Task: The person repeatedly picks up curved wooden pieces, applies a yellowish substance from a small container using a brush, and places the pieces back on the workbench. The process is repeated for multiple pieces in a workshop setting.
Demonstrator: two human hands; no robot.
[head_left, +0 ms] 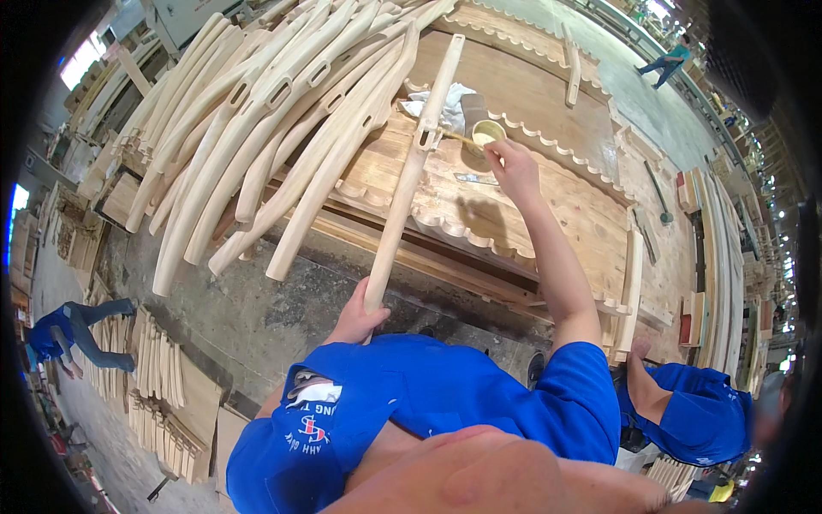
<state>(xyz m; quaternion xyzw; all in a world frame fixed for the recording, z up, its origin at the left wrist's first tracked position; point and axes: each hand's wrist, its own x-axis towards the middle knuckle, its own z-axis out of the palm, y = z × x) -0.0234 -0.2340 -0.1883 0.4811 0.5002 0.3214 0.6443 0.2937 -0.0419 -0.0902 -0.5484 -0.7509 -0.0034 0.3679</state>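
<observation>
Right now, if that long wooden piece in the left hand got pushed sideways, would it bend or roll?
Probably stiff: the long wooden piece looks like solid timber. It might swing, since the left hand grips only its lower end. Rolling seems unlikely; its upper part rests on the workbench.

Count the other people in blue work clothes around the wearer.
3: one bending at the left edge, one beside the wearer at lower right, one walking far off, top right. More may be hidden.

The left hand (358,319) grips the near end of a long pale wooden chair leg (413,167), which slants away across the workbench (591,214). Beyond that grip, the right hand (512,164) holds a brush (460,137) just beside a small glue pot (487,133), touching the leg's far mortise. Left of the grip lies a stack of curved legs (257,120).
</observation>
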